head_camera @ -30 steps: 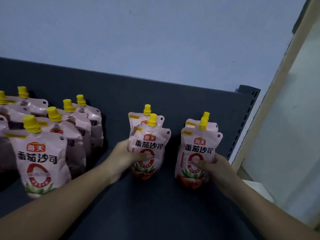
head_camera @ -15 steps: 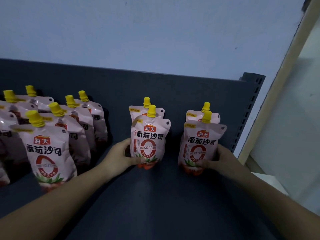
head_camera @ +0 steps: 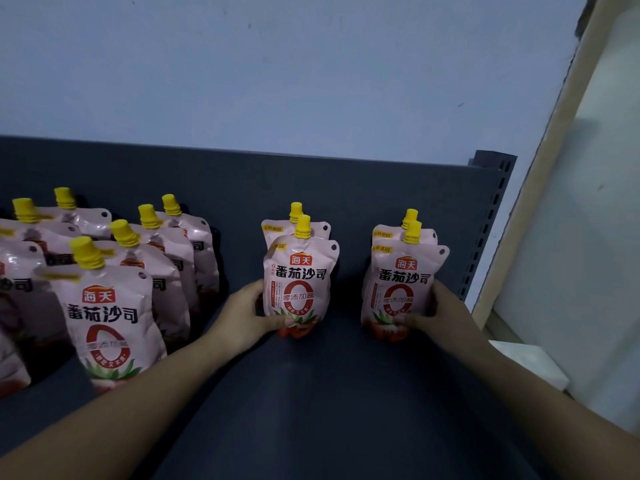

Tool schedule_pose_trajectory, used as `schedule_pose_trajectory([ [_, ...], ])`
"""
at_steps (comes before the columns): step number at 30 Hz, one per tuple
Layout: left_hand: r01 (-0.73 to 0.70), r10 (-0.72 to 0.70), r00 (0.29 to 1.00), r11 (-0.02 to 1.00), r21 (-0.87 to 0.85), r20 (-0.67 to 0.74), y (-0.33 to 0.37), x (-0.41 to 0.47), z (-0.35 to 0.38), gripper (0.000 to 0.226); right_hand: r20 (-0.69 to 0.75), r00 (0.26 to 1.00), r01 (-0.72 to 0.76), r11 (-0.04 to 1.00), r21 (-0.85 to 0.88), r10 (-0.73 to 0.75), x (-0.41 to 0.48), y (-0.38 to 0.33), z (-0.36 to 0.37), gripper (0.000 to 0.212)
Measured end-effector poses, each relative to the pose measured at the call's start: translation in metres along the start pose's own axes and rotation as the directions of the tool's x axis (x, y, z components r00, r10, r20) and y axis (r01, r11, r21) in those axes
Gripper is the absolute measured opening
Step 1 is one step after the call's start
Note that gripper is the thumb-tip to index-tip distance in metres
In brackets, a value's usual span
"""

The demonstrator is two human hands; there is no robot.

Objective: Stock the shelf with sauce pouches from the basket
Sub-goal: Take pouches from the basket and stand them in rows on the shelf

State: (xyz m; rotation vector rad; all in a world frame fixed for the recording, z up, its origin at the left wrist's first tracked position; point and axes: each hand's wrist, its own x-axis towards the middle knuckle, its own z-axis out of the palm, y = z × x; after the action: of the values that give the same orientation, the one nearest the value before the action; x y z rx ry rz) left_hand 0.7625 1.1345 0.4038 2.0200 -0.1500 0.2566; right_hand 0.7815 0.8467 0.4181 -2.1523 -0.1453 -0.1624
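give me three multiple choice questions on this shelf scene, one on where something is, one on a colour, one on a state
1. Where is the pouch held by the right hand?
A. nearest the shelf's right end
B. among the left group
C. lying on the floor

2. What colour are the pouch caps?
A. green
B. yellow
C. black

3. How does the pouch in the left hand stand?
A. lying flat
B. upside down
C. upright, cap on top

Key: 1 A, the right pouch stands beside the perforated shelf upright. 2 B, each cap is yellow. 3 C, the middle pouch stands on the dark shelf with its spout up.
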Motion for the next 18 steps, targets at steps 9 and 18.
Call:
schedule_pose_trajectory([
  [9,0.043,-0.042,0.999,0.997,-0.060,0.023,-0.008,-0.001,0.000,0.044,-0.017,0.994,-0.110,0.993,-0.031,0.109,-0.004,0.003,0.002,0.060],
  [18,0.094,-0.091,0.995,0.988,-0.124,0.034,-0.003,-0.003,-0.003,0.043,-0.391,0.916,-0.072,0.995,0.064,0.091,-0.026,-0.010,0.004,0.039],
])
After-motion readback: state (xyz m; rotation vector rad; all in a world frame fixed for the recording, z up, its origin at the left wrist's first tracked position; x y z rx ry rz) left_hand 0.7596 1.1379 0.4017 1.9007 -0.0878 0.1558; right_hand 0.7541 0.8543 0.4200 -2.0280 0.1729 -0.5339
